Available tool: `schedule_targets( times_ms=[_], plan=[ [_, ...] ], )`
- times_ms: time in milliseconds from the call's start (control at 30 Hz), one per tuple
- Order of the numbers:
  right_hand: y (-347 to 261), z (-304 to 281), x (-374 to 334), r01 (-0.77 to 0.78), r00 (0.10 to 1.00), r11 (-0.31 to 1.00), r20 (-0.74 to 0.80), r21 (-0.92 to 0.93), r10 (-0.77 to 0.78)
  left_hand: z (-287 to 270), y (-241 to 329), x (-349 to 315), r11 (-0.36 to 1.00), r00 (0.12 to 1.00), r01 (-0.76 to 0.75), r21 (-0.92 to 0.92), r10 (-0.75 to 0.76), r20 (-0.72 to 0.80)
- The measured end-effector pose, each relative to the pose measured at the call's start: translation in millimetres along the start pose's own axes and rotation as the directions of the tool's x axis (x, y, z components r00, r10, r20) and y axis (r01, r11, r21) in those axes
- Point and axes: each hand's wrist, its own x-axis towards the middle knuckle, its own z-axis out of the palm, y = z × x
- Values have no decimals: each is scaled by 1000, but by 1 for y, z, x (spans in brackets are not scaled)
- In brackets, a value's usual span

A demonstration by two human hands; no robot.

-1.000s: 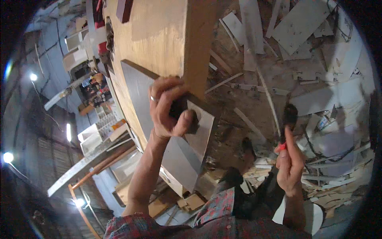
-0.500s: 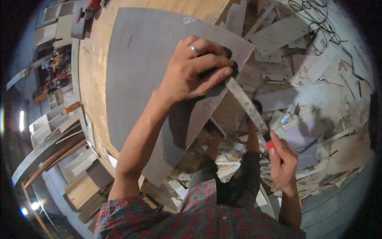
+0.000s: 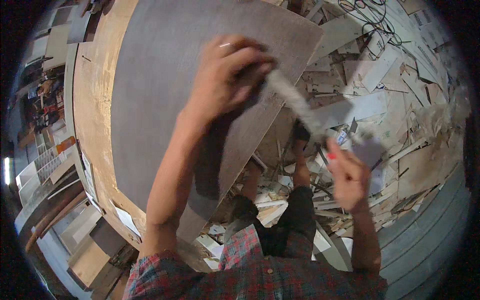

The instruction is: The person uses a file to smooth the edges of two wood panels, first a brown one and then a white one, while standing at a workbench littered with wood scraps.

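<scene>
File [image 3: 294,100] farther over grey panel [image 3: 165,75]

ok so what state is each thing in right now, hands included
left hand: fingers curled at the tool's far end, blurred; grip unclear
right hand: closed on the tool's red handle
long flat tool: slanting across the panel's edge, blurred
grey panel: lying on the table
wooden table: partly covered by the panel
black cable: loosely looped
board scraps: scattered on the floor
light: on
</scene>
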Motion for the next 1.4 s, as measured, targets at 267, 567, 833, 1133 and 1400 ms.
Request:
schedule_targets(
  times_ms=[267,567,833,1133,1400],
  plan=[
    [-2,-23,-8,-117,991,992,63,-39,119,-44,-15,-50,963,965,261,70,-262,10],
    [-16,12,11,-139,987,990,81,34,136,-98,-76,-146,821,900,407,401,-435,-23],
    [-28,58,26,-1,988,998,157,61,-8,-112,-84,-172,795,899,413,444,-434,-59],
    [-39,84,2,-50,984,997,172,65,38,-136,-100,-222,760,883,440,479,-464,-75],
    [-36,97,-36,4,1000,1000,22,-19,-4,-134,-99,-220,761,875,468,449,-469,-118]
  ],
)
